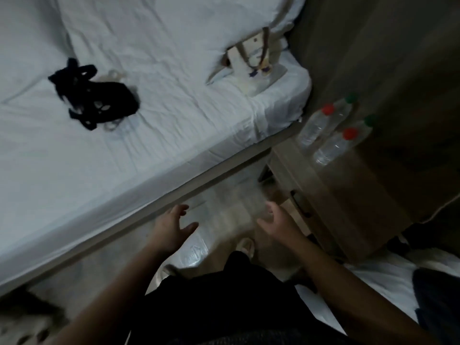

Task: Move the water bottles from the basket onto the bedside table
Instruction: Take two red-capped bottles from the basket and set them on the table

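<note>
Bottles: four water bottles are standing on the bedside table, bunched close together near the back. Two have red caps, two have green ones.

Basket: can't really spot it. There's something pale and woven-looking at the bottom left corner, but it's cut off and blurry, so you can't say whether any bottles are left in it.

Floor: a clear plastic thing lies between your arms. Could be a bottle or just a wrapper, too smeared to tell.

Your left hand: open, fingers spread, holding nothing, hovering over the floor beside the bed.

Your right hand: also open and empty, palm turned inward, near the front of the table.

How far along: judging by the four bottles up there and both hands free, you look mostly or fully done, unless the basket has more.

What could go wrong: the bottles are packed tight, so setting another one down among them could knock one over and take its neighbours with it. Aim for the bare front part of the table.

Also watch: that plastic thing on the floor sits right by your feet, easy to step on or kick.

Hard to see: the whole shot is dim and motion-blurred. The black item and the bag on the bed are clear enough, but nothing to do with the job.
</note>
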